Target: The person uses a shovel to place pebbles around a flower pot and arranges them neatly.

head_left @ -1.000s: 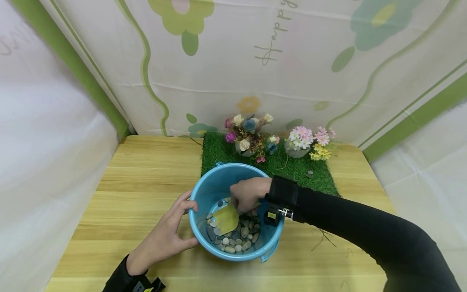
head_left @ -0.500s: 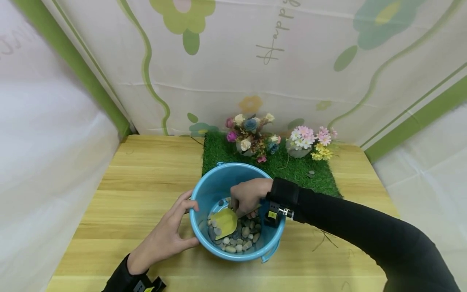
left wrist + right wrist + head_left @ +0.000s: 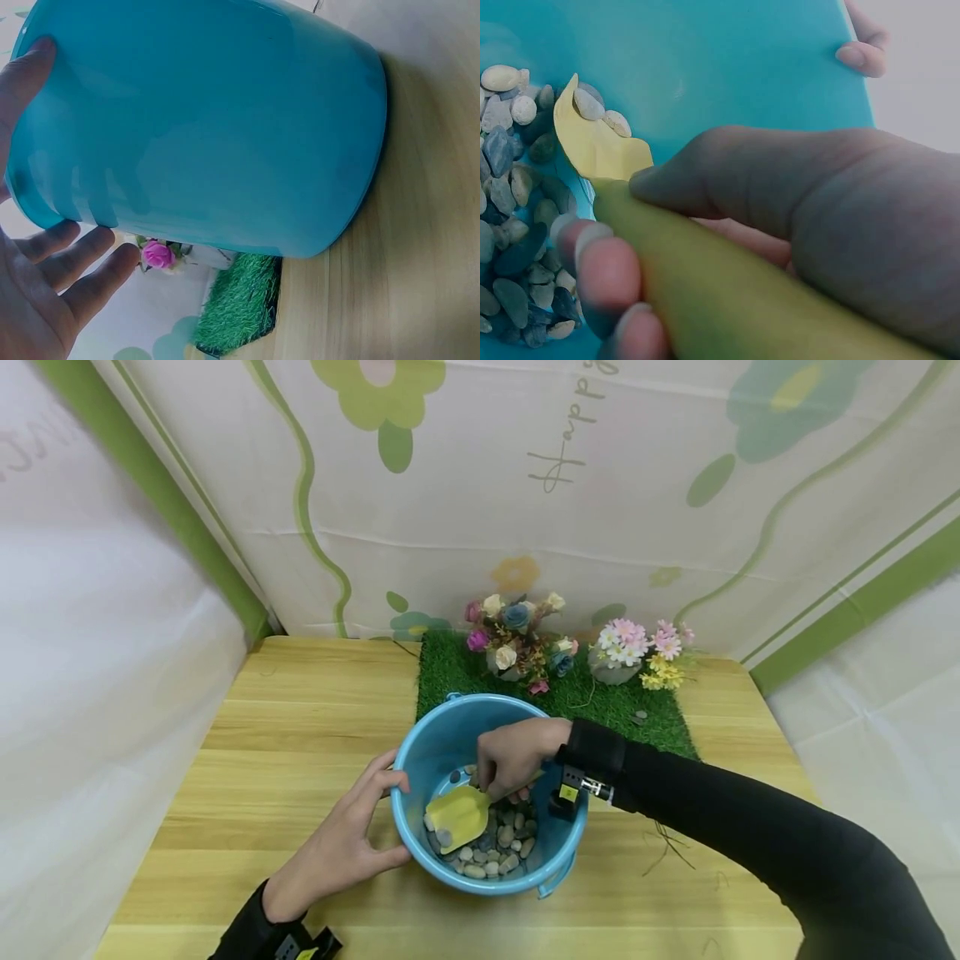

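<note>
A light-blue bucket stands on the table, its floor strewn with grey and beige pebbles. Down inside it is a yellow scoop, gripped by the handle in my right hand. In the right wrist view the thumb lies along the handle and the fingers curl under it. The scoop's blade is by the bucket wall, with a couple of pebbles at its front edge. My left hand holds the bucket's left side, a finger hooked over the rim and the thumb against the outside.
Behind the bucket lies a green artificial-grass mat bearing two flower arrangements, one of roses and one of pink and white blossoms. Thin dry twigs lie right of the bucket. A printed curtain hangs behind the table.
The scoop's blade has shifted left toward the bucket wall and its yellow face shows more. My right wrist has moved slightly right. The left hand stays on the bucket.
</note>
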`<state>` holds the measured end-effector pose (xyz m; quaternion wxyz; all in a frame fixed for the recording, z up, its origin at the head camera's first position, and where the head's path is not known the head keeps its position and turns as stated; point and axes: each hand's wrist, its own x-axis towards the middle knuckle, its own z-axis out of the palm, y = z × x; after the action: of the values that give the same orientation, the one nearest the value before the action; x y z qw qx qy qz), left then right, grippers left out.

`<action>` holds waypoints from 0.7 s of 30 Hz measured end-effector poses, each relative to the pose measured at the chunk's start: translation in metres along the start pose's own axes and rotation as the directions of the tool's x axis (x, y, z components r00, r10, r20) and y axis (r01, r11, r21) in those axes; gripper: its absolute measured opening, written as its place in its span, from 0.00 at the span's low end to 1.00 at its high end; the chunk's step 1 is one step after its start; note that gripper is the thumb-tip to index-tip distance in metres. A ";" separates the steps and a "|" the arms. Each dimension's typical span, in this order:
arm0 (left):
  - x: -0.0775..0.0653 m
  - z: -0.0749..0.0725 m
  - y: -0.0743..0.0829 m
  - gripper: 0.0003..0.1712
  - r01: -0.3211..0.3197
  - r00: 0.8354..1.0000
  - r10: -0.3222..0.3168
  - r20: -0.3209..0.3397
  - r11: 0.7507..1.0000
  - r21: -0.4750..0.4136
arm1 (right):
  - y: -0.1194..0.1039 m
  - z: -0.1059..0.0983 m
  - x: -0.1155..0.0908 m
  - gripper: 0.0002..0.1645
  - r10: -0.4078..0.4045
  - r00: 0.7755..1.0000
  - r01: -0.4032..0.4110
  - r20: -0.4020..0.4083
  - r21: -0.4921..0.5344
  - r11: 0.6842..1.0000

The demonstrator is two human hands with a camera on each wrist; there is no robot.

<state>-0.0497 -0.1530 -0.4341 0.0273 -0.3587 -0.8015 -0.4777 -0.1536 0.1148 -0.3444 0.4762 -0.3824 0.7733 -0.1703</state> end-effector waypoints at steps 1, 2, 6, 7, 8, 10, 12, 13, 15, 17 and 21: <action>0.000 0.000 0.000 0.37 -0.001 1.000 0.001 0.000 1.000 0.001 | 0.000 0.000 -0.001 0.18 -0.013 1.000 0.013 0.004 0.006 1.000; 0.000 0.000 0.000 0.37 0.002 1.000 -0.002 0.001 1.000 0.000 | 0.001 0.000 -0.001 0.18 -0.028 1.000 0.028 0.008 0.012 1.000; 0.000 0.000 0.001 0.37 0.010 1.000 -0.010 0.003 1.000 -0.002 | 0.002 -0.001 -0.004 0.16 -0.051 0.999 0.051 0.005 0.052 0.997; 0.000 0.000 0.001 0.37 0.004 1.000 -0.004 0.001 1.000 0.001 | 0.002 -0.002 -0.005 0.15 -0.056 0.998 0.055 0.006 0.058 0.997; 0.000 0.000 0.001 0.38 0.009 1.000 -0.009 0.002 1.000 -0.002 | 0.003 -0.002 -0.005 0.14 -0.056 0.998 0.056 0.004 0.065 0.996; 0.000 0.000 0.001 0.38 0.010 1.000 -0.010 0.001 1.000 0.000 | 0.003 -0.003 -0.006 0.13 -0.059 0.998 0.058 0.008 0.072 0.996; 0.000 -0.001 0.001 0.38 0.010 1.000 -0.010 0.001 1.000 -0.001 | 0.004 -0.003 -0.006 0.13 -0.067 0.998 0.066 0.012 0.077 0.995; 0.001 -0.001 0.002 0.39 0.010 1.000 -0.010 0.000 1.000 -0.002 | 0.004 -0.004 -0.006 0.13 -0.074 0.997 0.072 0.015 0.082 0.994; 0.001 -0.001 0.002 0.39 0.015 1.000 -0.015 0.001 1.000 -0.005 | 0.006 -0.004 -0.007 0.13 -0.086 0.996 0.084 0.016 0.097 0.992; 0.001 -0.001 0.003 0.39 0.014 1.000 -0.014 0.002 1.000 -0.008 | 0.007 -0.004 -0.008 0.13 -0.097 0.995 0.095 0.013 0.108 0.990; 0.001 -0.001 0.003 0.39 0.020 1.000 -0.020 0.004 1.000 -0.012 | 0.009 -0.003 -0.012 0.13 -0.106 0.994 0.105 0.000 0.120 0.987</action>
<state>-0.0489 -0.1525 -0.4309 0.0187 -0.3518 -0.8021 -0.4822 -0.1574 0.1298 -0.3413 0.4912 -0.3941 0.7388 -0.2401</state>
